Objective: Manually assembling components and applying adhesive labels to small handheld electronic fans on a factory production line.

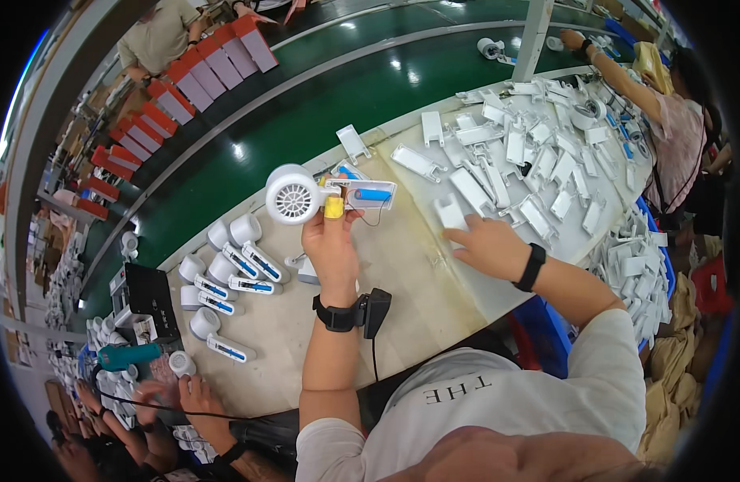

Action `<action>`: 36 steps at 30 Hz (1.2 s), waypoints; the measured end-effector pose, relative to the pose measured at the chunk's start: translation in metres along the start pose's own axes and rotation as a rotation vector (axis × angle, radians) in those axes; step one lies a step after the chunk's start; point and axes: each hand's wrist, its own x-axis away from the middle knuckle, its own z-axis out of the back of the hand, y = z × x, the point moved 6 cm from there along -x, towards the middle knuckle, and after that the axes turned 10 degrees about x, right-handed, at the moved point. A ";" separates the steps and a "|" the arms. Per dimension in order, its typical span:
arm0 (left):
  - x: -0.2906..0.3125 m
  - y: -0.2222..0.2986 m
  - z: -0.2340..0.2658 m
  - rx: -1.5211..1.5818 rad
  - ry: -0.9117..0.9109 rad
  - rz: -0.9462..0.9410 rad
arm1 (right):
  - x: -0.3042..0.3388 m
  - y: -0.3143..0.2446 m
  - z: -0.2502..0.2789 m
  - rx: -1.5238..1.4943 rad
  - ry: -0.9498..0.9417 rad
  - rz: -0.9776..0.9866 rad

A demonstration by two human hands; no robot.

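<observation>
Raised over the table, my left hand point(334, 249) is closed round a white handheld fan point(293, 195) with a round slotted grille. Its handle is an open shell with a blue battery cell point(373, 195) and thin wires inside. Something yellow point(333, 207) covers a fingertip of this hand. My right hand point(492, 251) reaches over the table with its fingers apart, at the near end of a white plastic handle cover point(449, 211). Whether the fingertips touch that cover, I cannot tell. Another white shell point(353, 143) lies beyond the fan.
Several fan units with blue cells point(254, 263) lie on the left. Loose white covers point(515, 149) heap on the right, above a filled bin point(631, 269). A green conveyor point(306, 104) runs behind, past a metal post point(533, 40). Co-workers' hands point(197, 398) are at lower left.
</observation>
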 end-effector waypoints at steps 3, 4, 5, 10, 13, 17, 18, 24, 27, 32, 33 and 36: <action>0.001 0.000 0.001 0.022 -0.017 0.007 | 0.003 0.000 0.004 -0.141 -0.175 0.076; 0.002 -0.004 -0.001 0.034 -0.040 0.028 | 0.000 0.001 0.010 -0.132 -0.041 0.049; 0.004 -0.005 -0.003 0.037 -0.044 0.024 | -0.003 0.002 0.016 -0.124 0.094 0.024; 0.009 -0.016 0.002 0.176 -0.001 0.148 | -0.023 -0.006 -0.007 -0.199 0.022 -0.095; 0.008 -0.016 0.000 0.216 -0.009 0.145 | -0.026 0.001 -0.016 -0.235 0.077 -0.070; 0.008 -0.015 0.001 0.192 0.005 0.091 | -0.034 0.020 0.012 -0.500 0.147 -0.226; 0.007 -0.016 0.003 0.183 0.029 0.078 | -0.034 0.017 0.041 -0.531 0.320 -0.193; 0.012 -0.018 0.001 0.213 0.036 0.055 | -0.045 -0.060 0.104 -0.251 0.619 0.198; 0.017 -0.016 0.000 0.242 0.046 0.041 | -0.052 -0.079 0.109 -0.104 0.686 0.234; 0.025 -0.017 -0.006 0.194 0.058 -0.010 | -0.053 -0.089 0.110 -0.140 0.772 0.189; 0.026 -0.016 -0.007 0.192 0.050 -0.012 | -0.054 -0.090 0.108 -0.146 0.774 0.188; 0.028 -0.017 -0.008 0.196 0.106 -0.022 | -0.057 -0.093 0.101 -0.149 0.793 0.165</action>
